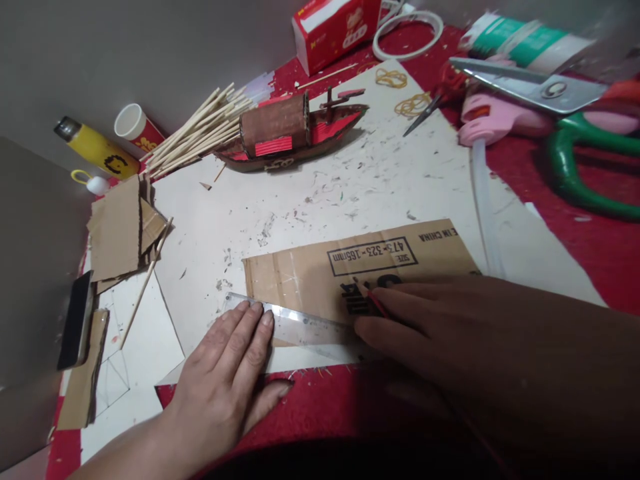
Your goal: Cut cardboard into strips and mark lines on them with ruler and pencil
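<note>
The left hand (pixel 227 377) lies flat with fingers spread, pressing down one end of a clear ruler (pixel 295 327) that rests across the lower edge of a cardboard strip (pixel 350 267). The right hand (pixel 425 327) is closed around a red pencil (pixel 370 300), its tip touching the cardboard just above the ruler's edge, beside the black printing. The strip lies on a white sheet (pixel 350 180) that covers the red surface (pixel 590 247). As far as can be judged, the marking is at an early point: the ruler is placed and the pencil tip is down, but no finished line can be made out on the cardboard, and the strip looks uncut along that edge. Behind it stands a cardboard model boat (pixel 290 133) that looks largely built, next to a bundle of wooden sticks (pixel 200 130), with cut cardboard pieces (pixel 123 230) stacked at the left. Large scissors (pixel 540 90) and a pink glue gun (pixel 495 117) lie well apart at the upper right. The right hand is dark and in shadow, so its finger grip is hard to read, and it hides the ruler's far end. The green scissor handles are cut off by the frame.
</note>
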`<action>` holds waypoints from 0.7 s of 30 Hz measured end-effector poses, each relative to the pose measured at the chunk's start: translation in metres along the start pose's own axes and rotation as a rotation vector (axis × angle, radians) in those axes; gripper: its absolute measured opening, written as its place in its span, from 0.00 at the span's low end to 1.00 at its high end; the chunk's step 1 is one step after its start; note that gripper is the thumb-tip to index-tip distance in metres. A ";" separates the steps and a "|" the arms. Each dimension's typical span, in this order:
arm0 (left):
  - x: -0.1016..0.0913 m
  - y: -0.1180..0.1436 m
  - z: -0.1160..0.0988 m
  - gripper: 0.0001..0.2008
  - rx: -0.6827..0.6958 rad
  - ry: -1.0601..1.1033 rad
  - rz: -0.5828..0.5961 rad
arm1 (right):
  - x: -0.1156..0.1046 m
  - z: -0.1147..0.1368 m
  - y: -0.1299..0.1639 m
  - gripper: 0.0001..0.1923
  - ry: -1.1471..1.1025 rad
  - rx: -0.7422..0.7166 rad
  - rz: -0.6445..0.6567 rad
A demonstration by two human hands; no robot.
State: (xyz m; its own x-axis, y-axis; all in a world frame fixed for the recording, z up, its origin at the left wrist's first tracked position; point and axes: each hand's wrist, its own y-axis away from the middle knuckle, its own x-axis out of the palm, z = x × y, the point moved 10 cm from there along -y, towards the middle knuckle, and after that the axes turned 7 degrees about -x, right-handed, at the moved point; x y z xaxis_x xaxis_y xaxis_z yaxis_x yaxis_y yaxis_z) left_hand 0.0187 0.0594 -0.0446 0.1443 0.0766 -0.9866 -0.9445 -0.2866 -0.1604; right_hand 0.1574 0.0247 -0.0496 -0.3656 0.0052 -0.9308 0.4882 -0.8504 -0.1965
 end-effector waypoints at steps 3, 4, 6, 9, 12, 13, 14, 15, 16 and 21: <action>-0.001 0.000 0.001 0.27 -0.014 -0.012 -0.006 | 0.007 0.006 -0.001 0.10 0.026 -0.045 0.054; -0.001 0.000 0.001 0.27 -0.016 -0.015 -0.009 | 0.007 0.005 -0.001 0.10 0.024 -0.041 0.061; -0.003 0.000 0.000 0.26 -0.017 -0.012 -0.021 | 0.007 0.004 -0.003 0.10 0.006 -0.029 0.073; -0.005 0.001 0.000 0.25 -0.015 0.009 -0.041 | 0.006 0.006 -0.004 0.11 -0.003 -0.035 0.086; -0.006 0.001 -0.001 0.23 -0.012 0.014 -0.051 | 0.009 0.007 -0.002 0.11 -0.001 -0.042 0.113; -0.006 0.001 -0.001 0.23 -0.012 0.015 -0.054 | 0.011 0.007 -0.001 0.11 -0.011 -0.044 0.122; -0.006 0.001 -0.001 0.23 -0.013 0.015 -0.055 | 0.011 0.007 0.000 0.11 -0.017 -0.043 0.115; -0.007 0.001 0.000 0.23 -0.014 0.017 -0.056 | 0.010 0.007 0.000 0.11 -0.024 -0.045 0.096; -0.007 0.001 0.000 0.23 -0.014 0.017 -0.058 | 0.010 0.007 0.000 0.10 -0.029 -0.043 0.075; -0.010 0.001 0.000 0.23 -0.005 0.010 -0.084 | 0.006 0.007 -0.003 0.09 -0.047 -0.031 0.001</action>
State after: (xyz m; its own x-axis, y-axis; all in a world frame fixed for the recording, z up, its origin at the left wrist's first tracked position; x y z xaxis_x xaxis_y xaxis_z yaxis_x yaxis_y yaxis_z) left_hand 0.0161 0.0582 -0.0350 0.2256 0.0911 -0.9699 -0.9276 -0.2842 -0.2425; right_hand 0.1487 0.0234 -0.0522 -0.4019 -0.0213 -0.9154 0.5123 -0.8339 -0.2055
